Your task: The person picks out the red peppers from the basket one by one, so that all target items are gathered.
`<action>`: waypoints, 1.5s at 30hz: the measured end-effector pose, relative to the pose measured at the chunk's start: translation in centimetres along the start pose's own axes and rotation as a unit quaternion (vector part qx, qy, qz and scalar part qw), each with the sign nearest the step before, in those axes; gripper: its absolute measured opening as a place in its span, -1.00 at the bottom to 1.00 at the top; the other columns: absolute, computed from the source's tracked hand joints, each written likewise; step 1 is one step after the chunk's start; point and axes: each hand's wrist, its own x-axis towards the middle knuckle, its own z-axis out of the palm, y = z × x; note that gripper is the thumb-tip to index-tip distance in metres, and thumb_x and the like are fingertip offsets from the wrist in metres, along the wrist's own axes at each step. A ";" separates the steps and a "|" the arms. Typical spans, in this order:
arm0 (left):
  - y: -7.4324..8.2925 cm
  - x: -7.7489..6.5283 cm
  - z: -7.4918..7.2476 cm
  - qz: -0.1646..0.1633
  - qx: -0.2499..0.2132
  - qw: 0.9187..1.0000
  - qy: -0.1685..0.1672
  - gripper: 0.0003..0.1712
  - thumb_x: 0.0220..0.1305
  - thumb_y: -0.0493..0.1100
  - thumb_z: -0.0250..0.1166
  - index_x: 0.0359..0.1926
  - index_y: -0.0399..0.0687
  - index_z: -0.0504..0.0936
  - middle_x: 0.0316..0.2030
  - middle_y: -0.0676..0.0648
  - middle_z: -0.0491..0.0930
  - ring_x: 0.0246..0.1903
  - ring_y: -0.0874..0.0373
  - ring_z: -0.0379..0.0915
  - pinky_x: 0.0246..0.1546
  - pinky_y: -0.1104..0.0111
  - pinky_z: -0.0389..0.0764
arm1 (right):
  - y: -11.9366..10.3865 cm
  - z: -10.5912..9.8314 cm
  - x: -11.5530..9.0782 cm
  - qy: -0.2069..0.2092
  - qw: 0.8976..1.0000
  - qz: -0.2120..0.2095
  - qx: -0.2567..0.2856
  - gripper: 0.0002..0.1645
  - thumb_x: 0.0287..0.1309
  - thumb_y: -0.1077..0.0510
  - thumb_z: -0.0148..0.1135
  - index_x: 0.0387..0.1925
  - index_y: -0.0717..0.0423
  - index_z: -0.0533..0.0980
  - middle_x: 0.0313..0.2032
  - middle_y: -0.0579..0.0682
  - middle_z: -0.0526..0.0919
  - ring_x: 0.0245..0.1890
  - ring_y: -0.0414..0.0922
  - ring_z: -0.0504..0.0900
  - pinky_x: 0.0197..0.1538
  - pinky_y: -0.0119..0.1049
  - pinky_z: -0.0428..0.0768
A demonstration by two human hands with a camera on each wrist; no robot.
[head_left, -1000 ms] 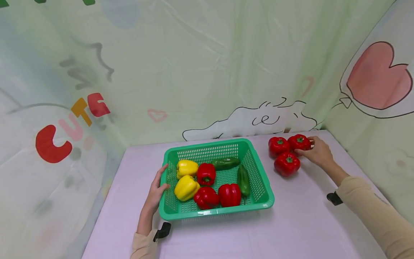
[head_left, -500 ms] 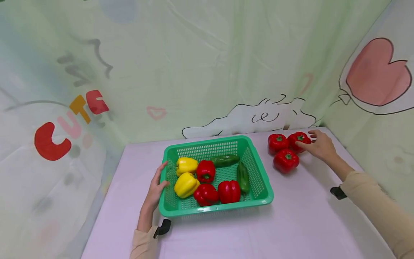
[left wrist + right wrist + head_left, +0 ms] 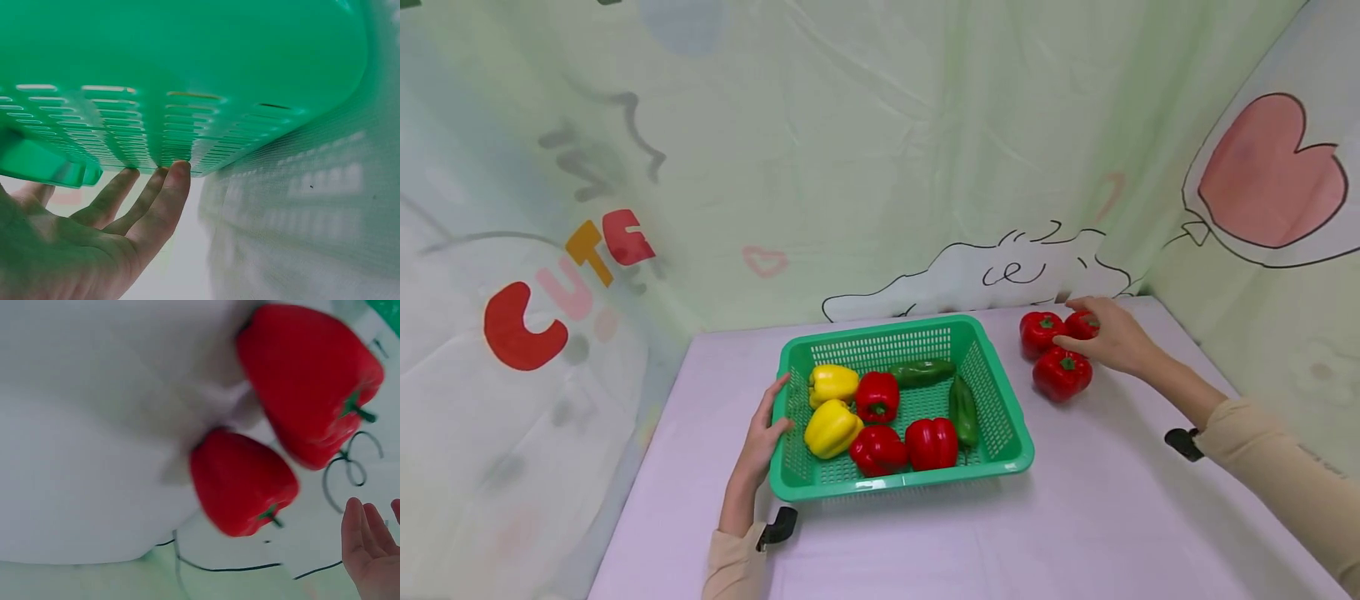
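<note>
In the head view my left hand (image 3: pixel 760 442) holds the left end of the green plastic basket (image 3: pixel 902 492), thumb at the rim. The left wrist view has its fingertips against the slotted wall. Inside lie two yellow bell peppers (image 3: pixel 833 429), several red bell peppers (image 3: pixel 932 444) and two long green peppers (image 3: pixel 964 412). My right hand (image 3: pixel 1112 337) hovers, fingers spread, above a group of three red bell peppers on the table: a front one (image 3: pixel 1062 374), a back left one (image 3: pixel 1040 333) and a back right one (image 3: pixel 1079 324), partly hidden by the hand.
A pale lilac cloth covers the table (image 3: pixel 910 550). Printed curtains (image 3: pixel 865 167) rise behind it and along both sides. The basket's right wall stands a short way left of the loose red peppers.
My right hand drew back from the back right red pepper, then moved left over it, now covering part of it. The left hand and basket keep their place.
</note>
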 end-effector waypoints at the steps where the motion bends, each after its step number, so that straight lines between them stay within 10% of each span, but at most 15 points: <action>1: 0.0 0.0 0.0 -0.001 0.000 1.000 0.000 -0.13 0.21 -0.42 -0.01 0.54 0.06 0.05 0.54 -0.16 -0.14 0.44 -0.20 -0.05 0.29 -0.12 0.17 | -0.7 0.1 0.0 -0.003 1.000 -0.005 0.006 -0.16 0.04 0.14 0.44 0.26 0.43 0.28 0.14 0.46 0.38 0.09 0.39 0.39 -0.10 0.24 0.57; 14: 0.1 0.0 0.0 0.002 0.001 1.000 0.002 -0.12 0.20 -0.43 -0.02 0.54 0.06 0.06 0.54 -0.16 -0.14 0.44 -0.20 -0.06 0.30 -0.11 0.15 | -7.2 3.4 -0.2 -0.046 0.989 -0.127 0.056 -0.23 0.02 0.11 0.47 0.22 0.34 0.40 0.15 0.31 0.49 0.07 0.25 0.52 -0.06 0.13 0.60; 35: 0.1 0.0 0.1 0.006 -0.005 1.000 -0.002 -0.12 0.19 -0.43 -0.02 0.54 0.08 0.06 0.54 -0.16 -0.15 0.44 -0.21 -0.05 0.27 -0.14 0.19 | -12.8 10.7 -2.1 -0.209 0.954 -0.185 0.111 -0.42 0.09 0.01 0.42 0.09 0.21 0.51 0.03 0.09 0.62 -0.05 0.06 0.60 -0.04 -0.03 0.62; 45: 0.3 0.1 0.1 0.001 -0.009 1.000 -0.001 -0.13 0.21 -0.46 -0.04 0.54 0.05 0.06 0.54 -0.17 -0.16 0.45 -0.18 -0.09 0.31 -0.09 0.13 | -12.9 12.5 -2.4 -0.233 0.957 -0.162 0.065 -0.35 0.05 -0.11 0.42 0.06 0.23 0.53 -0.11 0.00 0.64 -0.18 -0.10 0.55 -0.26 -0.32 0.60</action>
